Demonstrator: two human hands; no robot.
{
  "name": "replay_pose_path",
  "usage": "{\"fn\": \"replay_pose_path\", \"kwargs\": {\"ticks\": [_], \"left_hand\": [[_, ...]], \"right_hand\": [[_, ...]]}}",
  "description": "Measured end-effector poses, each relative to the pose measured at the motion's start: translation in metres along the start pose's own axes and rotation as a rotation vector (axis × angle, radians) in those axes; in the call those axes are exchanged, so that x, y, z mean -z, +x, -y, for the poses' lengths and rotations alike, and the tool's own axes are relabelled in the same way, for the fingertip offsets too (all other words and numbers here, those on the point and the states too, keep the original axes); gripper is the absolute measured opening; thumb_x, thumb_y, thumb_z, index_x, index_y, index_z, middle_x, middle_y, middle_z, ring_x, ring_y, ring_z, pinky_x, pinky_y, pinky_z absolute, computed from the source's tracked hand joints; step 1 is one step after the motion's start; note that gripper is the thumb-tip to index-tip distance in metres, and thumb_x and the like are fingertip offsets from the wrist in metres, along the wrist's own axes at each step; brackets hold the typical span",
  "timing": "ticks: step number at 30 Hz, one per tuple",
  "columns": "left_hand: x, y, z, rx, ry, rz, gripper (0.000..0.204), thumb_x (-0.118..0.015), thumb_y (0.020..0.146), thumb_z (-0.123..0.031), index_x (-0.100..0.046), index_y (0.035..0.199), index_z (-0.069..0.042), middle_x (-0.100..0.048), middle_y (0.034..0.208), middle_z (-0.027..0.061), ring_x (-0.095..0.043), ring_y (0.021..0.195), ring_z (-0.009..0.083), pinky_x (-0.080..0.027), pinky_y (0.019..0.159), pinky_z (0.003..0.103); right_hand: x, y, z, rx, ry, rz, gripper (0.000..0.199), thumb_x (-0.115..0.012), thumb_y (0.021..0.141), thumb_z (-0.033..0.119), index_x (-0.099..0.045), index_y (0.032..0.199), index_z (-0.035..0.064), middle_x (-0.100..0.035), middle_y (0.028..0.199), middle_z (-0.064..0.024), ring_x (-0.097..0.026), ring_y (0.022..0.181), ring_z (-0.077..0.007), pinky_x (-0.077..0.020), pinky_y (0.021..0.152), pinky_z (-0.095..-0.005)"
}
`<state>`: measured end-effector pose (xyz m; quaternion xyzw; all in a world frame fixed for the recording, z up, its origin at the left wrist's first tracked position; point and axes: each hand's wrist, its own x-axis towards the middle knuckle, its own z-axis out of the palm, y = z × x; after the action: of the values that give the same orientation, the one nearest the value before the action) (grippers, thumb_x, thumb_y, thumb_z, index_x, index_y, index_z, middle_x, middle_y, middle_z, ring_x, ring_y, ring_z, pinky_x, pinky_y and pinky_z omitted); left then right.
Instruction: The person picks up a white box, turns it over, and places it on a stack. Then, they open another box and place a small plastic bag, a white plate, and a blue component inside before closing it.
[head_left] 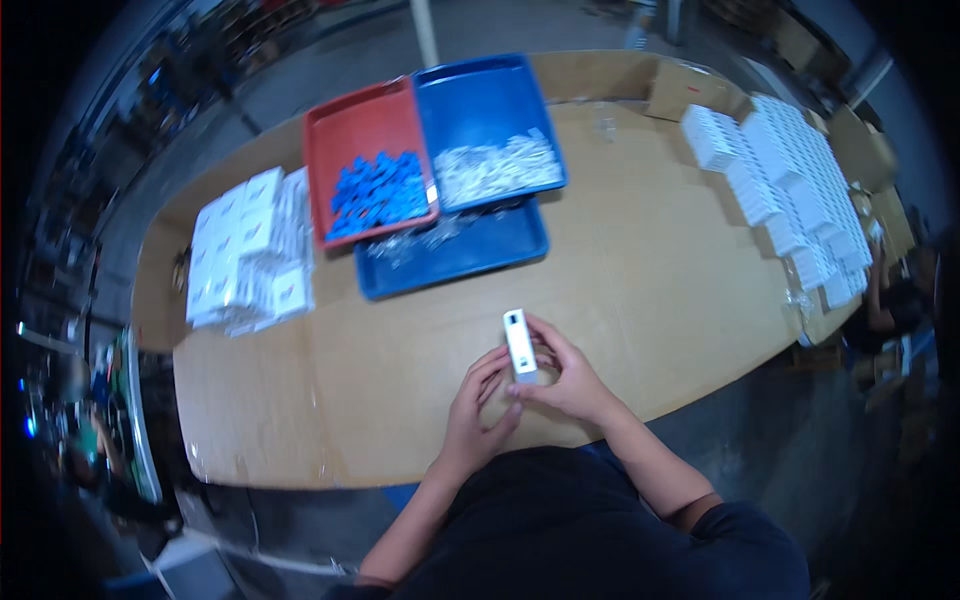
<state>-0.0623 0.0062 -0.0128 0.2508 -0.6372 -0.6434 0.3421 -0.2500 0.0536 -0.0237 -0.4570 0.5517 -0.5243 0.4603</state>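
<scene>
A narrow white box (519, 342) with small dark printed marks stands above the near part of the table, between my two hands. My right hand (572, 383) grips it, with the fingers along its right side and the thumb at its near end. Curved around from the other side, my left hand (474, 412) rests its fingertips against the box's left edge. The left thumb points toward the near end. Parts of the fingers behind the box are hidden.
Beyond my hands, a red tray (335, 120) holds blue pieces and a blue tray (470, 90) holds small white packets. A lower blue tray (460, 262) has clear plastic bags. White flat boxes (230, 250) are piled left; stacked white boxes (800, 180) stand right. Cardboard walls (590, 75) edge the table.
</scene>
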Motion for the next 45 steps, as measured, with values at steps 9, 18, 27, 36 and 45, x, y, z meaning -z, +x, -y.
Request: {"fn": "replay_pose_path", "kwargs": {"ticks": [9, 18, 27, 36, 45], "left_hand": [[0.006, -0.025, 0.043, 0.226, 0.227, 0.223, 0.041, -0.049, 0.111, -0.021, -0.074, 0.088, 0.001, -0.068, 0.079, 0.0086, -0.062, 0.07, 0.0147, -0.05, 0.068, 0.03], [-0.036, 0.002, 0.061, 0.008, 0.465, 0.16, 0.017, -0.065, 0.1, -0.014, -0.072, 0.091, -0.001, -0.072, 0.097, 0.0094, -0.064, 0.092, 0.024, -0.05, 0.088, 0.036], [-0.046, 0.014, 0.094, -0.176, 0.822, 0.028, 0.034, -0.076, 0.086, -0.019, -0.067, 0.115, -0.006, -0.06, 0.125, 0.014, -0.051, 0.122, 0.0351, -0.039, 0.107, 0.048], [-0.048, 0.019, 0.096, -0.15, 0.886, -0.037, 0.036, -0.077, 0.083, -0.019, -0.065, 0.114, -0.007, -0.061, 0.123, 0.0143, -0.053, 0.119, 0.0348, -0.04, 0.105, 0.048], [-0.057, 0.023, 0.084, -0.13, 0.909, -0.048, 0.03, -0.074, 0.084, -0.016, -0.066, 0.111, -0.004, -0.061, 0.12, 0.0158, -0.052, 0.118, 0.0351, -0.041, 0.104, 0.048]], "right_hand": [[0.185, -0.005, -0.056, -0.202, 0.203, -0.515, 0.046, -0.064, 0.104, 0.032, -0.052, 0.141, 0.0082, -0.064, 0.101, -0.0001, -0.06, 0.087, -0.0103, -0.0506, 0.074, -0.0274], [0.415, -0.012, -0.048, 0.27, -0.301, -1.24, 0.097, -0.089, 0.08, 0.017, -0.03, 0.155, 0.0004, -0.058, 0.132, -0.0172, -0.056, 0.128, -0.0268, -0.0465, 0.107, -0.0401], [0.609, 0.018, -0.019, 0.022, -0.519, -1.433, 0.115, -0.095, 0.067, 0.041, -0.035, 0.153, -0.0048, -0.059, 0.137, -0.0248, -0.061, 0.124, -0.032, -0.0481, 0.106, -0.0412], [0.653, 0.065, -0.005, -0.089, -0.769, -1.482, 0.109, -0.094, 0.067, 0.04, -0.04, 0.149, -0.008, -0.058, 0.141, -0.0287, -0.057, 0.132, -0.0399, -0.0465, 0.11, -0.0434], [0.645, 0.096, -0.027, 0.007, -0.779, -1.599, 0.096, -0.094, 0.07, 0.036, -0.047, 0.143, -0.0056, -0.059, 0.136, -0.0262, -0.058, 0.127, -0.0401, -0.0472, 0.107, -0.0451]]}}
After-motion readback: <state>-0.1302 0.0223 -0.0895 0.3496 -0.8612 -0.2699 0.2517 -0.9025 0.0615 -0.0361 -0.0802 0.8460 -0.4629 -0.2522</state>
